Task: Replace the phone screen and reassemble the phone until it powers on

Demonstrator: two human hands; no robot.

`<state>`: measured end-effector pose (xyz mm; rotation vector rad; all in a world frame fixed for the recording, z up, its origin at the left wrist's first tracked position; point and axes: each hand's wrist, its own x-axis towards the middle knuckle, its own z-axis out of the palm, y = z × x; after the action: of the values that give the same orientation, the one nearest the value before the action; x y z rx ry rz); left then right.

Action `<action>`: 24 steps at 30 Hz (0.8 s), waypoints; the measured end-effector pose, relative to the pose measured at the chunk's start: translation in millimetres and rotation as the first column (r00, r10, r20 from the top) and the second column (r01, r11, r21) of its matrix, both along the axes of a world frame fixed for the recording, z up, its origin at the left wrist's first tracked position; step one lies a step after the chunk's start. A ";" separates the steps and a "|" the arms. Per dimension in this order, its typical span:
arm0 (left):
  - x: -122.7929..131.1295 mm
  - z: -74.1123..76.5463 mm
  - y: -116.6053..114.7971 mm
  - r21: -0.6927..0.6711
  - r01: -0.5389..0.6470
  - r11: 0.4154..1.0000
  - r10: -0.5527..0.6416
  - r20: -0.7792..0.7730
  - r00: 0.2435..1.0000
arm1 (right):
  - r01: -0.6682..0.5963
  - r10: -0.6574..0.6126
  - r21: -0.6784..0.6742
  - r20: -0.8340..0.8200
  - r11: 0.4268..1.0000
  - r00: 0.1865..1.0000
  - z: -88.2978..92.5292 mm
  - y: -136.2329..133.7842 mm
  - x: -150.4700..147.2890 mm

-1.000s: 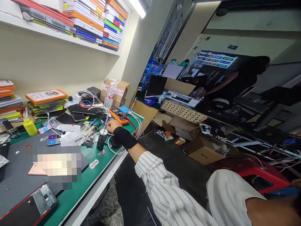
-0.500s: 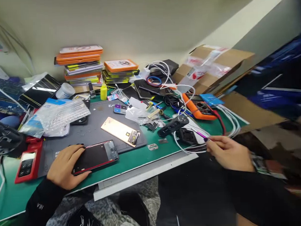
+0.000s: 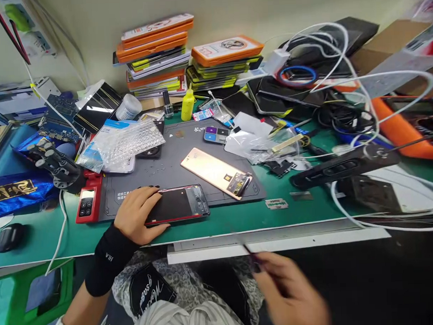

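Observation:
My left hand (image 3: 139, 216) grips the left end of a red-edged black phone (image 3: 180, 204) that lies on the grey work mat (image 3: 174, 164) near the bench's front edge. Beside it on the mat rests a gold phone back (image 3: 217, 173) with an opened lower end. My right hand (image 3: 290, 292), blurred by motion, hovers below the bench edge and pinches a thin dark tool (image 3: 251, 254) whose tip points up toward the bench.
Stacks of orange and yellow phone boxes (image 3: 156, 51) stand at the wall. White cables (image 3: 359, 81), an orange multimeter (image 3: 403, 123) and a black handheld device (image 3: 344, 165) crowd the right. A red controller (image 3: 86, 205), bubble wrap (image 3: 119, 144) and a yellow bottle (image 3: 188, 104) sit left and centre.
The view swung left onto the bench. My right hand came away from the cables at the right and moved down-left below the bench edge with the thin tool. My left hand stays on the red-edged phone.

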<state>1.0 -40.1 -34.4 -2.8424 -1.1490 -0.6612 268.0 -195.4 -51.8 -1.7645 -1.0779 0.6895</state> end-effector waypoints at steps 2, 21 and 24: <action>0.3 0.0 0.3 0.002 -0.004 1.000 0.004 0.013 1.000 | -0.081 0.081 0.020 -0.017 0.997 0.997 -13.8 10.9 -27.0; 58.9 5.4 -6.8 0.129 0.223 0.966 -0.221 -0.030 0.975 | -0.026 0.005 -0.048 -0.385 0.998 0.923 -21.2 14.2 -40.3; 61.5 3.2 -4.6 0.105 0.240 0.965 -0.236 -0.049 0.970 | -0.001 -0.024 -0.061 -0.421 0.998 0.907 -19.4 14.9 -43.1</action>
<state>62.4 -44.7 -31.2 -2.9089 -0.7455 -0.6561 225.0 -180.4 -71.2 -1.5694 -0.7544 1.0492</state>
